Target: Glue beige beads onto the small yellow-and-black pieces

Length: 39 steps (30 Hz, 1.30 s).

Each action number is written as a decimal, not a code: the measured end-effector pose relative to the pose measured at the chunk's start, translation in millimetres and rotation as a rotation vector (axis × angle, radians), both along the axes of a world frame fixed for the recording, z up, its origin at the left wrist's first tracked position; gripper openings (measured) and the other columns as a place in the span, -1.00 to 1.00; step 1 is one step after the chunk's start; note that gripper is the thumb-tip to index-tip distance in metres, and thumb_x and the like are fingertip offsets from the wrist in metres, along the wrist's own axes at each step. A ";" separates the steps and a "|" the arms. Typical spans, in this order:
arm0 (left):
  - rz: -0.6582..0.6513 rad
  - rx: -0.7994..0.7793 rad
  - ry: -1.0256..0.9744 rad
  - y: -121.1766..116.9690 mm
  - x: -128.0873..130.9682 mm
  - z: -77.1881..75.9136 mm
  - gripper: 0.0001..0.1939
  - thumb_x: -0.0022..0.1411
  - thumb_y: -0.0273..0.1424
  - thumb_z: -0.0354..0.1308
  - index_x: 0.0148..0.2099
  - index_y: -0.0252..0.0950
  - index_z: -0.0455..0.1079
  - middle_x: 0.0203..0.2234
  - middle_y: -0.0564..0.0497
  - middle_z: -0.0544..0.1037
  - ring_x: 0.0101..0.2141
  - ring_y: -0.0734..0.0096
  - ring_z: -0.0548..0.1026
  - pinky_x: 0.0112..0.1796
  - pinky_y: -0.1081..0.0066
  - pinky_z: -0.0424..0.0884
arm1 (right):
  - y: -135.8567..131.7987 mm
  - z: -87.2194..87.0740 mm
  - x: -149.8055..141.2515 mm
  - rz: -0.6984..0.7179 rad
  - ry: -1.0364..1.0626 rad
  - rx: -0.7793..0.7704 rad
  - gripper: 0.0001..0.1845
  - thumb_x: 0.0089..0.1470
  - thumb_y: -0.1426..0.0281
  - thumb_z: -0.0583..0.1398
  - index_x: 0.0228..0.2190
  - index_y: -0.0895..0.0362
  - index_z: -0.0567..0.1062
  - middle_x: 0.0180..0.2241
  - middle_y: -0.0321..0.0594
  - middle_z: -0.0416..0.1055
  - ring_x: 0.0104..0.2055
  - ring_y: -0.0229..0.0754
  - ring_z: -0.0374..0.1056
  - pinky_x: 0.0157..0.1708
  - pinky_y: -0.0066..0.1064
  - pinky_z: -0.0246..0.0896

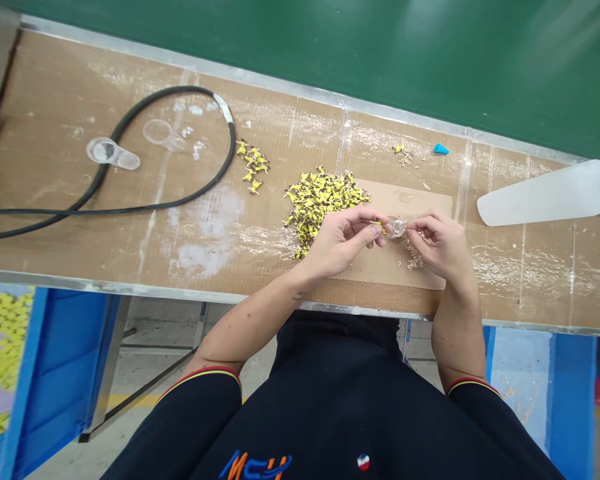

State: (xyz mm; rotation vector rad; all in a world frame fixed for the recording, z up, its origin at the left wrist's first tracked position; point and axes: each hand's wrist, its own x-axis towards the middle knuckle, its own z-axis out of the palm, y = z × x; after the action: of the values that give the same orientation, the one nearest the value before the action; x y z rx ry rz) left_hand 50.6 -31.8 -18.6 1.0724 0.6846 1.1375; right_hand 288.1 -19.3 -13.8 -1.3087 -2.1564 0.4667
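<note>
My left hand (344,241) is closed in a pinch on a small yellow figure piece (379,225). Opposite it, my right hand (443,245) has thumb and forefinger pinched together; what is between them is too small to make out. A small clear container (397,229) sits between the fingertips of both hands. Left of my left hand lies a heap of yellow figure pieces (325,197) with dark parts. Tiny beige pieces (416,257) are scattered beside and partly under my right hand, on a flat cardboard sheet (405,273).
A white bottle (545,193) lies at the right; a blue cone-shaped cap (441,149) is farther back. Several yellow pieces (253,163) lie apart from the heap. A black cable (180,203) loops across the left, near two clear plastic scoops (113,153). Blue bins (65,353) stand below the table.
</note>
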 end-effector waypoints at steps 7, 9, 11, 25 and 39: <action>0.016 0.066 0.049 -0.6 1.0 -1.7 -0.66 0.37 -0.12 0.29 -0.10 -0.31 0.60 -0.20 -0.05 0.58 -0.42 0.58 0.63 -0.38 0.55 0.56 | -3.3 7.8 -3.3 -0.040 0.126 -0.032 -0.91 0.16 0.45 0.27 -0.39 0.04 0.57 -0.42 -0.30 0.50 -0.53 -0.30 0.23 -0.51 -0.37 0.22; 0.022 0.077 0.068 -2.8 3.7 -3.6 -0.67 0.37 -0.13 0.30 -0.07 -0.31 0.62 -0.23 -0.05 0.60 -0.41 0.55 0.65 -0.37 0.54 0.57 | -6.4 10.7 -5.9 -0.050 0.223 -0.009 -0.91 0.17 0.41 0.28 -0.39 0.03 0.57 -0.43 -0.30 0.47 -0.52 -0.28 0.23 -0.52 -0.36 0.20; 0.029 0.077 0.077 -5.9 7.5 -5.6 -0.67 0.33 -0.14 0.34 -0.08 -0.31 0.63 -0.26 -0.07 0.65 -0.37 0.49 0.67 -0.31 0.50 0.62 | -9.8 12.4 -9.2 -0.050 0.321 0.025 -0.91 0.18 0.37 0.30 -0.39 0.01 0.57 -0.43 -0.28 0.46 -0.49 -0.25 0.27 -0.52 -0.33 0.22; 0.194 0.413 0.301 -14.6 13.6 -0.5 -0.91 0.33 -0.37 0.34 -0.19 -0.28 0.64 -0.32 -0.05 0.74 -0.34 0.46 0.68 -0.23 0.47 0.60 | -20.0 1.6 -25.4 0.110 0.549 0.013 -0.96 0.24 0.39 0.28 -0.29 0.00 0.55 -0.33 -0.24 0.48 -0.30 -0.16 0.47 -0.27 -0.23 0.42; 0.312 0.585 0.374 -15.4 14.9 -0.7 -0.96 0.32 -0.52 0.32 -0.19 -0.31 0.60 -0.33 -0.02 0.73 -0.33 0.51 0.69 -0.22 0.55 0.60 | -19.4 -2.0 -28.5 0.191 0.578 -0.005 -0.88 0.24 0.49 0.27 -0.24 0.01 0.55 -0.28 -0.23 0.50 -0.24 -0.17 0.50 -0.26 -0.27 0.46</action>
State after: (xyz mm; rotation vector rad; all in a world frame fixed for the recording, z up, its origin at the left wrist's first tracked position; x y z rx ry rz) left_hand 65.5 -47.2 -19.4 1.7485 0.8552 1.4710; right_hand 259.6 -38.8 -15.7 -0.8334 -1.7869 0.8147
